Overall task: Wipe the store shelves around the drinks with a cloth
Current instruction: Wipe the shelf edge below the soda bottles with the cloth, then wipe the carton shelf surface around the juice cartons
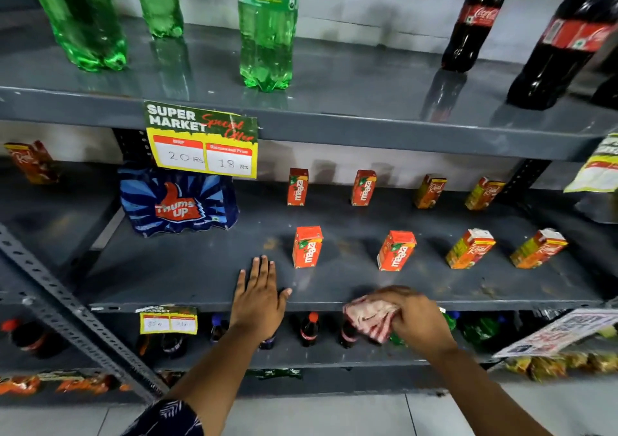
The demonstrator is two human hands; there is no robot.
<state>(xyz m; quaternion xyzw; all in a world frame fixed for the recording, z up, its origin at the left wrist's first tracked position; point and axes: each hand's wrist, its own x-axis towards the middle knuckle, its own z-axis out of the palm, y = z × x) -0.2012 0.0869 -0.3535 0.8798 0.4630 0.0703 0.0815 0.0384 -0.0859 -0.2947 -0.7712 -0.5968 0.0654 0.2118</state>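
Note:
A grey metal middle shelf (200,268) carries small orange Maaza juice cartons (307,247) and yellow-orange Real cartons (470,249) in two rows. My right hand (411,318) is shut on a crumpled red-and-white cloth (369,318) at the shelf's front edge, below the second Maaza carton (395,251). My left hand (259,293) lies flat and open on the shelf, fingers spread, just left of the front Maaza carton. A blue Thums Up pack (179,204) stands further back on the left.
The upper shelf (334,114) holds green Sprite bottles (267,27) and dark Coca-Cola bottles (475,24). A price sign (202,139) hangs from its edge. Small cola bottles (309,330) stand on the lower shelf. A slotted metal brace (67,305) runs diagonally at left.

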